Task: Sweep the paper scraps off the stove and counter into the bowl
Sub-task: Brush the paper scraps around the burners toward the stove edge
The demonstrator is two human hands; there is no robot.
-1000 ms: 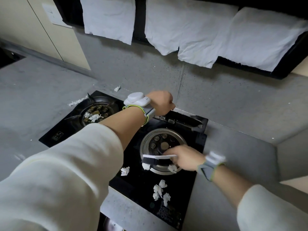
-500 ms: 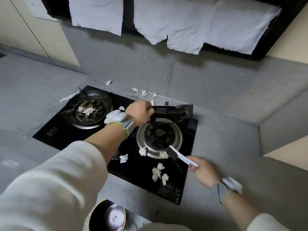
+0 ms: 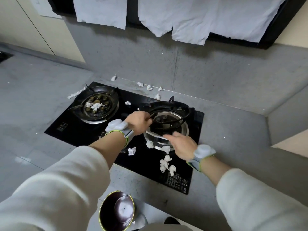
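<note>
A black two-burner stove (image 3: 80, 129) carries white paper scraps: a cluster (image 3: 165, 165) near its front edge, single ones (image 3: 131, 150) by the right burner, and some on the left burner (image 3: 95, 105). More scraps (image 3: 149, 87) lie on the counter behind the stove. My left hand (image 3: 138, 121) grips the black pan grate (image 3: 180, 112), held slightly tilted over the right burner. At that burner's front rim my right hand (image 3: 182, 145) holds a small white-handled brush (image 3: 155, 133). A dark bowl (image 3: 100, 212) with a yellow-green rim sits below the counter edge.
The grey counter (image 3: 33, 100) runs left and right of the stove, and a shredded scrap (image 3: 75, 94) lies off the stove's left corner. White paper sheets (image 3: 191, 19) hang from the dark hood above. A raised grey ledge (image 3: 283, 114) stands at the right.
My left hand has brought the grate from the back of the stove down over the right burner. My right hand has swung the brush back from the right to the burner's front rim.
</note>
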